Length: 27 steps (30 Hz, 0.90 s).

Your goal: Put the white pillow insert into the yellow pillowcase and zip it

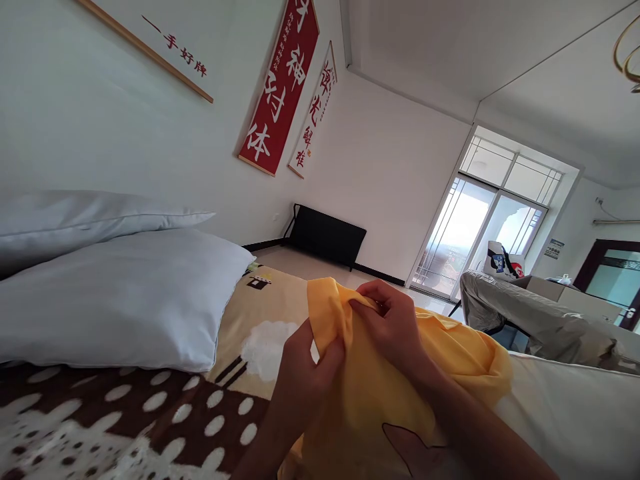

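A yellow pillowcase with a dark-outlined print hangs bunched in front of me, above the bed. My left hand pinches its folded edge between thumb and fingers. Just to the right and slightly higher, my right hand grips the same edge, fingers closed on the gathered fabric. More of the yellow cloth lies behind my right forearm, against a white pillow at the lower right. Whether that pillow is partly inside the cloth I cannot tell.
Two white pillows are stacked on the left, on a brown and cream patterned blanket. Behind the bed, a black folded panel leans by the wall. Plastic-wrapped furniture stands at the right, near glass doors.
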Each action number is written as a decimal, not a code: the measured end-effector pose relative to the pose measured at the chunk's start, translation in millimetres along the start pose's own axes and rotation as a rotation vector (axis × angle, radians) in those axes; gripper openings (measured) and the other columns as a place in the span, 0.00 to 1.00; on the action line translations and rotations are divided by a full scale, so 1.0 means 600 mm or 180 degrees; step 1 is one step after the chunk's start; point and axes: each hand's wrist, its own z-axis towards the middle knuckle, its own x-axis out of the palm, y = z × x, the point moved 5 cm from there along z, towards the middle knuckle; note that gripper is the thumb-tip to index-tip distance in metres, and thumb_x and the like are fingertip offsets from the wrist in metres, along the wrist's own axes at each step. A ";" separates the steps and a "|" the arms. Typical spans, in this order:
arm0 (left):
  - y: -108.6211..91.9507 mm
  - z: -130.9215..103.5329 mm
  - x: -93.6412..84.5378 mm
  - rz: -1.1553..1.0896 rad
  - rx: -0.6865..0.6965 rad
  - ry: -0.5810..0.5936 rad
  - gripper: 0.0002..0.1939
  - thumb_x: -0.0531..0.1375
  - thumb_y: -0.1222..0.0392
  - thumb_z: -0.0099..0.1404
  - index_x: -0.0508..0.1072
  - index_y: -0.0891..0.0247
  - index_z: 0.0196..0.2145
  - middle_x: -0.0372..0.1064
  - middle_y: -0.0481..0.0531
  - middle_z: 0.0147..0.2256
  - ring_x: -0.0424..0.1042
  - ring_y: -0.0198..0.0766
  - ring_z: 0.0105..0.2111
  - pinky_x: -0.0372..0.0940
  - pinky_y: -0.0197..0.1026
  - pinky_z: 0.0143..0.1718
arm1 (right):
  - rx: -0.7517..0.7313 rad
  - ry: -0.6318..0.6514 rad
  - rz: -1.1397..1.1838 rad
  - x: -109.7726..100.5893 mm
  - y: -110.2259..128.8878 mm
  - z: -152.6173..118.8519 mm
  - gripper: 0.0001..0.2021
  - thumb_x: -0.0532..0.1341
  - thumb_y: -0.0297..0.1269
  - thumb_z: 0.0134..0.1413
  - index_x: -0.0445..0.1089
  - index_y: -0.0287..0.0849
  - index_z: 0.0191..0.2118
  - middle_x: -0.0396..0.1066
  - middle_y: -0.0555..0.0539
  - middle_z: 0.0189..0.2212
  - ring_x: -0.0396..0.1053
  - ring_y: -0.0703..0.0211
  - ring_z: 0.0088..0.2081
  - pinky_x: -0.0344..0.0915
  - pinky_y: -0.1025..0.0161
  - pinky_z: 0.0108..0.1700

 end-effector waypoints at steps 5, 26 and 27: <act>0.006 -0.001 0.016 -0.0283 -0.0191 -0.0120 0.10 0.59 0.55 0.56 0.68 0.65 0.29 0.66 0.47 0.24 0.63 0.34 0.24 0.59 0.33 0.23 | -0.0045 -0.0089 0.0006 -0.004 0.001 -0.002 0.07 0.61 0.41 0.50 0.67 0.42 0.30 0.69 0.53 0.24 0.63 0.64 0.26 0.58 0.67 0.30; 0.032 0.018 0.014 -0.0525 -0.0022 0.0009 0.16 0.57 0.48 0.61 0.68 0.64 0.39 0.71 0.52 0.33 0.70 0.40 0.32 0.64 0.38 0.31 | -0.0801 -0.0403 -0.1055 -0.027 0.022 -0.011 0.05 0.52 0.34 0.56 0.62 0.45 0.32 0.65 0.51 0.28 0.61 0.63 0.30 0.58 0.67 0.33; 0.033 0.021 0.011 -0.0519 -0.0043 -0.0023 0.17 0.57 0.47 0.60 0.68 0.64 0.38 0.71 0.52 0.33 0.71 0.41 0.32 0.64 0.38 0.31 | -0.0775 -0.0378 -0.1085 -0.030 0.019 -0.010 0.05 0.51 0.35 0.57 0.62 0.45 0.32 0.65 0.52 0.27 0.60 0.64 0.29 0.58 0.68 0.32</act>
